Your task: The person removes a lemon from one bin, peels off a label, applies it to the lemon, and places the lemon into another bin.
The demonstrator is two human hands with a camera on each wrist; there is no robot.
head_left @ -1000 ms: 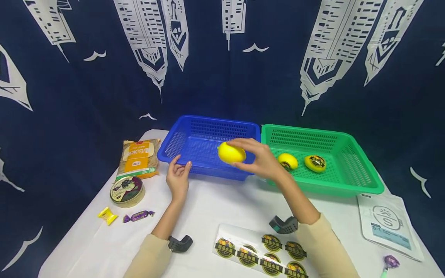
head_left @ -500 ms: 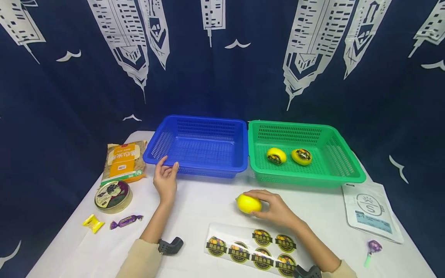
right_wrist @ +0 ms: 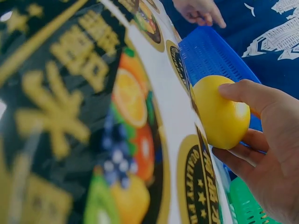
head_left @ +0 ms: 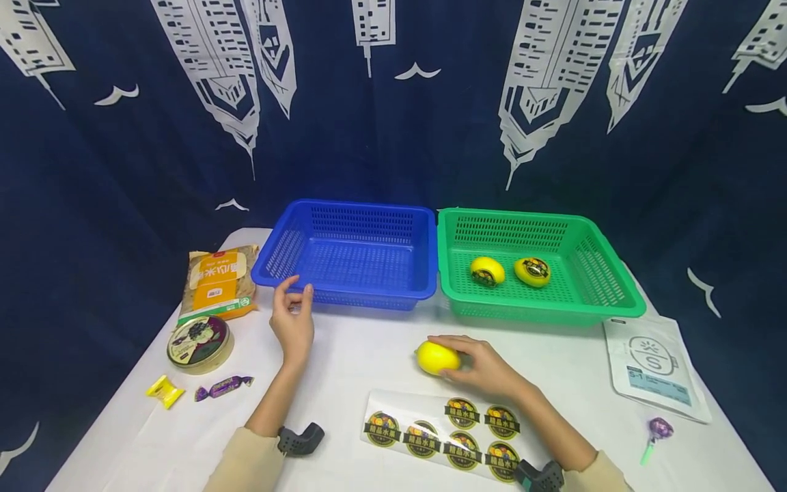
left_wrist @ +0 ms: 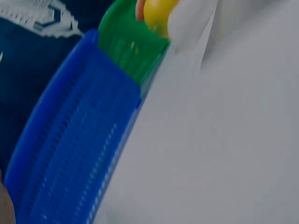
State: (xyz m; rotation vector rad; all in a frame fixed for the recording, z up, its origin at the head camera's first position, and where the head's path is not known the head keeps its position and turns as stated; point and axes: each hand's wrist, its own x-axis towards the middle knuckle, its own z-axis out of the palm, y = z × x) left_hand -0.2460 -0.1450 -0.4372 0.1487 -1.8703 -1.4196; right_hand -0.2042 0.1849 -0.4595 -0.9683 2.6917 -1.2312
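Lemon (head_left: 436,358) was pinched, thumb against fingers, in the right hand (head_left: 482,367).
It was held between the near sticker sheet (head_left: 406,404) and far blue basket (head_left: 369,297); beside that basket's near rim, the left hand (head_left: 293,328) was held loosely open, empty.

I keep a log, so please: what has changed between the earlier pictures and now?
The right hand has brought the lemon from near the blue basket toward the person, beyond the sticker sheet, still holding it. The left hand stays by the blue basket; two labelled lemons stay in the green basket.
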